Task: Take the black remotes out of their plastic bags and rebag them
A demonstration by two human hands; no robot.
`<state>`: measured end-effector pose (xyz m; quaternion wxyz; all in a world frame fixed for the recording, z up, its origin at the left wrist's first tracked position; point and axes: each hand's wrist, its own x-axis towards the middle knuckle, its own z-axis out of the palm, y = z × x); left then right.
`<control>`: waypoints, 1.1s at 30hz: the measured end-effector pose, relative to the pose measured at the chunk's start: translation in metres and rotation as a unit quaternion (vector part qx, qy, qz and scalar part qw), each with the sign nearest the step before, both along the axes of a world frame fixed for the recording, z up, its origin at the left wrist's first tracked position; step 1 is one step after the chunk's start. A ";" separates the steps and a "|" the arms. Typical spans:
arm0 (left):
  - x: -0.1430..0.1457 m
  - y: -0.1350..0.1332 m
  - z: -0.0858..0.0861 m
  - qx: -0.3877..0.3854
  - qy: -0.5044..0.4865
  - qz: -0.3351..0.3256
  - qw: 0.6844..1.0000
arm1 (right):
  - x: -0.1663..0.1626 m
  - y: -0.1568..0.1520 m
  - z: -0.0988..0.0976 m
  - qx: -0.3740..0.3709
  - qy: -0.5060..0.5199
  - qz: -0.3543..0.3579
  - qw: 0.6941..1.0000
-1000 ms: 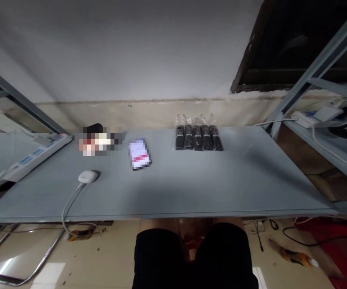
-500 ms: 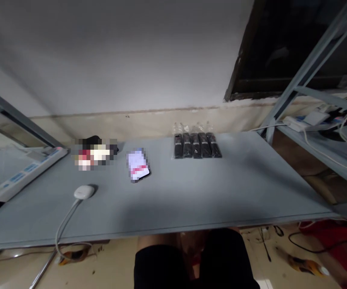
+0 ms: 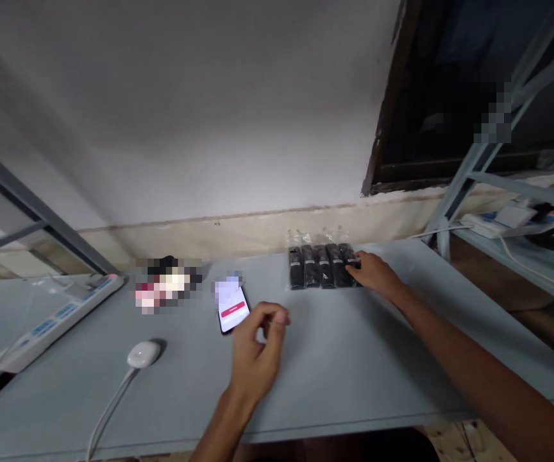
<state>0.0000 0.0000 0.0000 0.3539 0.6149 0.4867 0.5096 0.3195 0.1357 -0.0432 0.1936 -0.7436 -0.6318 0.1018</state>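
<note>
A row of several slim black packets (image 3: pixel 324 268), each in a clear plastic bag with a pale label band, lies near the back of the grey table. My right hand (image 3: pixel 376 273) reaches in from the right, its thumb and fingers closed on the rightmost packet and partly covering it. Above the middle of the table hovers my left hand (image 3: pixel 258 346), fingers curled in toward the thumb, with nothing visible in them. Just behind it, a phone (image 3: pixel 233 311) with a lit screen lies face up, partly blurred.
To the left are a white puck-shaped device (image 3: pixel 143 354) on a cable and a pixelated pile (image 3: pixel 166 285). A white power strip (image 3: pixel 60 324) runs along the left edge. Metal frame posts (image 3: pixel 454 186) stand at the sides, with a wall (image 3: pixel 209 128) behind.
Both hands have come into view. My right hand has reached the rightmost packet; my left is over the table near the phone. The view has tilted up somewhat.
</note>
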 end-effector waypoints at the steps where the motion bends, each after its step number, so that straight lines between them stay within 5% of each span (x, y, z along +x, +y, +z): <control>1: 0.008 0.008 -0.001 0.001 0.026 -0.025 0.999 | 0.000 0.006 0.001 -0.026 -0.014 -0.007 1.000; 6: 0.051 0.056 -0.007 0.014 0.131 -0.130 0.983 | 0.011 0.019 0.013 -0.128 0.048 0.008 0.991; 9: 0.069 0.074 -0.012 0.011 0.105 -0.146 0.984 | 0.014 0.010 0.018 -0.083 0.214 0.018 0.973; 11: 0.077 0.079 -0.018 -0.017 0.047 -0.130 0.990 | 0.005 -0.002 0.021 -0.010 0.383 0.028 0.923; 13: 0.083 0.079 -0.025 -0.054 -0.021 -0.114 0.992 | -0.014 -0.017 0.021 0.031 0.538 0.054 0.840; 15: 0.086 0.079 -0.031 -0.094 -0.084 -0.133 0.983 | -0.039 -0.032 0.019 0.065 0.615 0.064 0.783; 19: 0.078 0.086 -0.036 -0.137 -0.133 -0.194 0.962 | -0.077 -0.047 0.012 0.096 0.658 0.085 0.742; 26: 0.035 0.106 -0.009 -0.092 -0.205 -0.075 0.972 | -0.063 -0.038 0.013 0.043 0.765 0.064 0.640; 33: 0.010 0.108 0.007 -0.027 -0.243 0.057 0.968 | -0.045 -0.039 0.018 -0.031 0.793 0.083 0.603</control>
